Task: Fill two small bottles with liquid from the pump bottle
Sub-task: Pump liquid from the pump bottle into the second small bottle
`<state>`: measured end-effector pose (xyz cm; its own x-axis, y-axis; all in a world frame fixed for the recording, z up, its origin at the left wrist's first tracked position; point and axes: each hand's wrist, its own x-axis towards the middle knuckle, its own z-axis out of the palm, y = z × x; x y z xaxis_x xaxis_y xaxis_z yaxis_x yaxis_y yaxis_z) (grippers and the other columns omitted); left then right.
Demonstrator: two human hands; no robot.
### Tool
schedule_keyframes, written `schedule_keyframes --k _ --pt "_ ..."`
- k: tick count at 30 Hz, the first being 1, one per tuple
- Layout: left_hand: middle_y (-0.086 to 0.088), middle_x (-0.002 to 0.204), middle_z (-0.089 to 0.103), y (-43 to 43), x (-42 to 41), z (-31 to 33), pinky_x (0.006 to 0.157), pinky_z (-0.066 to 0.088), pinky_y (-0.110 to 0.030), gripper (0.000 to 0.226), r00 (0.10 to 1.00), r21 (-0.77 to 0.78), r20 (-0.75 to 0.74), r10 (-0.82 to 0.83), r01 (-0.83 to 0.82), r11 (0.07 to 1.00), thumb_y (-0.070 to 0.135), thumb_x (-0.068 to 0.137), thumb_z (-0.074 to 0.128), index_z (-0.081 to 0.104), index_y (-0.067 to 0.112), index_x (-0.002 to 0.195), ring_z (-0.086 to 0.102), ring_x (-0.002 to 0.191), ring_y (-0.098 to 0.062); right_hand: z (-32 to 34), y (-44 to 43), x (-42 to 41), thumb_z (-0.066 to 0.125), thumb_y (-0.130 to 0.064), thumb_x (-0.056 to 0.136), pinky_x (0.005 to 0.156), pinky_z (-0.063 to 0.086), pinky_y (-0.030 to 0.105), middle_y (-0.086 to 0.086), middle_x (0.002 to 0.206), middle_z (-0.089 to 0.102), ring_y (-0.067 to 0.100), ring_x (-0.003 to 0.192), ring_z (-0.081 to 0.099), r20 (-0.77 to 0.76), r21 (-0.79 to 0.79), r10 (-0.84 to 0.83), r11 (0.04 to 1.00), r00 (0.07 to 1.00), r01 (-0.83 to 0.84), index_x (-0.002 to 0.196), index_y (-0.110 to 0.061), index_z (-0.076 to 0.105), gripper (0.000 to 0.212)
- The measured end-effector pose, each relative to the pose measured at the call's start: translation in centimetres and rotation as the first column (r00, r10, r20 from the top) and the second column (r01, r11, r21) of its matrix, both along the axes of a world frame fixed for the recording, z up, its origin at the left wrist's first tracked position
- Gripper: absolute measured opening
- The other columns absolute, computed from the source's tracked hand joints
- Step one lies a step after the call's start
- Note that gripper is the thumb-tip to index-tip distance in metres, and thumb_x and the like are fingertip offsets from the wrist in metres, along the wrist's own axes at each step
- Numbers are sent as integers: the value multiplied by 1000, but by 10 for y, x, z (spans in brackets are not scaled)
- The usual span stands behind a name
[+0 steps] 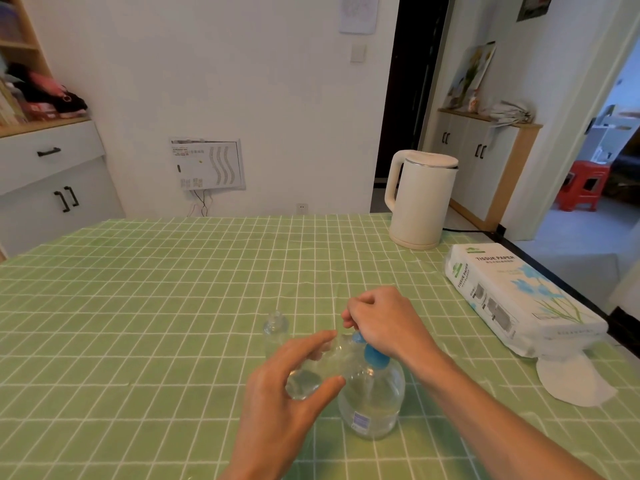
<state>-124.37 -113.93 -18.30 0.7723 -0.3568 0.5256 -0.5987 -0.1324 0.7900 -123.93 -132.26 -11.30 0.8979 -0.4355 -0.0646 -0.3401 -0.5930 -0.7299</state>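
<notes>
A single head-worn camera looks forward and down, close over the green-checked table [173, 306].

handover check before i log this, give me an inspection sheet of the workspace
surface: table, green checked cloth
job's things: pump bottle upright; small bottle tilted toward the pump; second bottle standing apart
clutter: kettle, tissue pack, white pad
hands: left hand holds small bottle; right hand grips pump bottle's top
cables: cord behind kettle; wires under wall panel
surroundings: cabinet, red stool, dark doorway
</notes>
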Motion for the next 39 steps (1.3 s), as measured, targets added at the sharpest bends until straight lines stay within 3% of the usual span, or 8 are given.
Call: schedule_keyframes --k 7,11,15,19,21,28,34,39 --pt "24 112 76 -2 2 -6 86 47 -6 59 999 24 27 18 -18 1000 37 74 92 66 47 126 71 105 -5 -4 1 -3 57 -29 99 96 63 55 15 100 83 37 100 78 -9 5 -13 1000 1000 13 98 1 80 38" --pt "21 112 77 0 1 -1 88 46 -7 55 1000 30 17 0 -1 1000 37 73 83 67 46 125 71 107 -8 1 2 -3 56 -32 100 90 62 51 18 100 82 29 75 71 -10 -19 -13 1000 1000 13 100 2 79 41" --pt "23 113 76 2 1 4 90 45 -7 54 1000 72 18 5 -6 997 28 76 89 71 42 124 70 110 -8 10 0 -2 57 -32 99 65 46 37 9 65 63 22 61 48 -10 -61 -5 998 1000 5 96 3 78 41" --pt "24 113 76 3 0 6 90 46 -7 56 1000 93 16 17 -19 996 22 76 90 71 39 125 70 109 -8 10 2 -3 57 -30 100 92 65 51 14 93 84 33 83 77 -28 -4 11 1000 1000 -11 105 2 80 39" --pt "25 113 75 3 0 4 90 45 -7 56 1000 94 18 22 -24 995 23 76 90 70 39 126 70 109 -7 6 2 -3 58 -27 101 100 62 53 5 91 85 29 97 81 -26 36 -4 999 1000 5 99 -3 83 35" --pt "27 114 74 2 -2 -2 91 45 -7 55 999 91 4 40 -40 995 29 78 88 68 45 127 69 110 -4 -2 3 -3 59 -27 103 97 62 49 -4 80 83 22 90 82 -41 32 -20 999 999 21 88 -7 85 36" --pt "28 114 74 3 -3 4 92 44 -6 55 999 83 -7 38 -37 996 33 79 87 67 46 129 69 110 -3 4 3 -4 56 -29 100 101 61 53 15 101 84 39 105 78 -32 23 -9 1000 999 10 104 2 81 40" --pt "27 114 74 2 0 9 91 43 -5 56 999 80 -2 35 -35 996 29 78 88 68 44 128 68 110 -3 10 0 1 57 -31 97 76 57 41 16 82 78 28 70 62 -56 -48 7 999 998 -10 102 4 79 41"
